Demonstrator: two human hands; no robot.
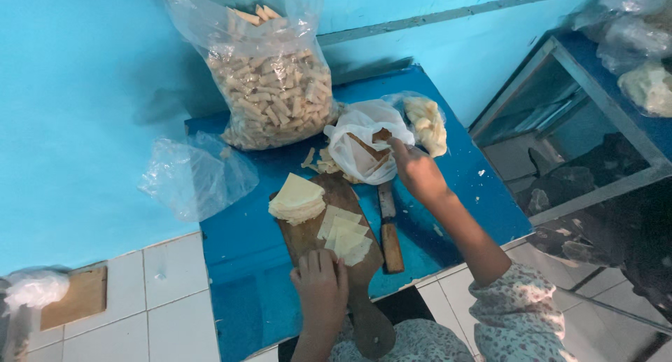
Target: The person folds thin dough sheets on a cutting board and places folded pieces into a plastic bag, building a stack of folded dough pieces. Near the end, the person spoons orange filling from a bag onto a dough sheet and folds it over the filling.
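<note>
A wooden cutting board (308, 239) lies on a blue table (238, 250). On it are a stack of pale triangular dough sheets (297, 199) and several cut strips (346, 237). My left hand (320, 283) rests on the near part of the board with its fingers curled, touching the strips. My right hand (418, 173) reaches to the mouth of a white plastic bag (360, 134) and grips its edge; brown pieces show inside the bag. A knife with a wooden handle (388, 229) lies right of the board.
A big clear bag of rolled pastry sticks (273, 89) stands at the table's back. An empty crumpled clear bag (196, 173) lies at the left, and a small bag of pale dough (427, 124) at the right. A blue metal rack (595, 75) is further right, above a white tiled floor (168, 299).
</note>
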